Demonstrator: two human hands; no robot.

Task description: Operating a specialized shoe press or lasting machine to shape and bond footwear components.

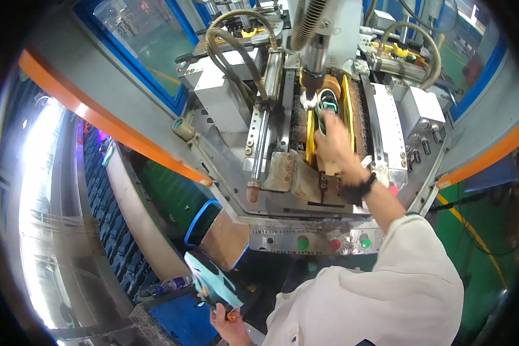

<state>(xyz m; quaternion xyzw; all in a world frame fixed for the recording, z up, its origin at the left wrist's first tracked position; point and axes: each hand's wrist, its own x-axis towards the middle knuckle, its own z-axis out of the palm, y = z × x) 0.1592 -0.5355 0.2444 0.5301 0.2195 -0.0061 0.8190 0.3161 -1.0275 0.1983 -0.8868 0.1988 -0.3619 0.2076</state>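
Observation:
My right hand (335,149) reaches into the press machine, its fingers closed at a dark and mint-green shoe (328,100). That shoe lies lengthwise between two yellow side pads (347,98), under a vertical metal ram (315,60). The hand covers its near part. A dark band (360,189) circles my right wrist. Low on the left, my left hand (229,326) grips a second shoe (212,281), pale mint with darker markings. This one is tilted and held away from the machine; its underside is hard to make out.
Along the machine's front runs a metal panel (320,242) with green and red buttons. Hydraulic cylinders (262,144) and hoses (242,43) flank the pressing bay. On the left are a conveyor (121,230), a plastic bottle (175,284) and a blue-edged board (222,236).

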